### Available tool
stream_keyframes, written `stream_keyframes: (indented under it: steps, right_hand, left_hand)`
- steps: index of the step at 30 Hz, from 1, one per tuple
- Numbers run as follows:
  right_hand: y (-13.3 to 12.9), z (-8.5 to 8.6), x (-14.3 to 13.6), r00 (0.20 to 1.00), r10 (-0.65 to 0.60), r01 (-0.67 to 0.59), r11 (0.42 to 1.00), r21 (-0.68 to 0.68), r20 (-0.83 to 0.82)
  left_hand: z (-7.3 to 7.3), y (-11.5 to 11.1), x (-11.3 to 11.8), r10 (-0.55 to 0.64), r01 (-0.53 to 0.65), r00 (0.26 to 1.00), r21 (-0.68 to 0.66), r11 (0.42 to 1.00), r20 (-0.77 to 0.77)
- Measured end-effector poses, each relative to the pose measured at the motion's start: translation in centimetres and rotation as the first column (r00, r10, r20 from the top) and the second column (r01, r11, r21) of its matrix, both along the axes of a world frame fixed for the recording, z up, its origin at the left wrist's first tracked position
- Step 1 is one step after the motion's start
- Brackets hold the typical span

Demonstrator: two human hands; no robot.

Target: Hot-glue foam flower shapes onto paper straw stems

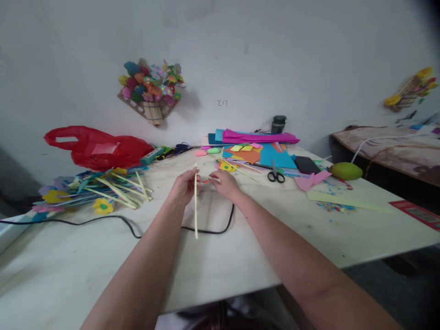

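Note:
Near the middle of the table, my left hand (184, 187) is closed around a thin pale yellow paper stem (196, 206). The stem stands nearly upright in view, its lower end reaching below the hand. Just to the right, my right hand (225, 184) has its fingers pinched, and what they hold is too small to make out. A tiny orange-red piece (205, 182) shows between the two hands; which one bears it I cannot tell. Behind the right hand lies a yellow paper flower (226, 166). A black cable (215, 232) runs across the table below both hands.
Paper flowers with pale stems (117, 190) are heaped at left, beside a red plastic bag (99, 149). Coloured sheets (278, 158), black-handled scissors (276, 176), a phone (305, 165), a green fruit (346, 171) and paper scraps (335, 207) lie at right.

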State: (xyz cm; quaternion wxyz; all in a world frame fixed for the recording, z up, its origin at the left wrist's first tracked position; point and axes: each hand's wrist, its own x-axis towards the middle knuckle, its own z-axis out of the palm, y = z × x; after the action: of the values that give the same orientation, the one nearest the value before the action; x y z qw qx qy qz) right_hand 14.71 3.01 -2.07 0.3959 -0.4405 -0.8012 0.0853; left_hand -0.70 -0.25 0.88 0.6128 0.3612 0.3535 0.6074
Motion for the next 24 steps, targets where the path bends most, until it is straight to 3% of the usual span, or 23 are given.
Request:
stream_keyframes:
  steps: [4,9,17,24]
  right_hand:
    - [-0.8,0.0,-0.8,0.948,-0.046,0.035,0.999,0.042,0.314]
    - [-1.4,-0.1,-1.7,0.867,-0.044,0.017,0.998,0.059,0.497]
    - [-1.9,0.0,-1.9,0.815,-0.069,0.014,0.995,0.099,0.576]
    - [-2.1,0.9,-0.3,0.804,-0.24,0.219,0.97,0.105,0.544]
  left_hand:
    - [-0.3,0.3,-0.7,0.06,-0.06,0.998,0.032,0.998,0.006]
    - [-1.0,0.6,-1.0,0.045,-0.043,0.999,0.069,0.997,-0.019]
    - [-1.0,0.4,-1.1,0.037,-0.036,0.999,0.094,0.995,-0.016]
    - [-0.8,0.4,-0.9,0.063,-0.059,0.998,0.146,0.987,-0.025]
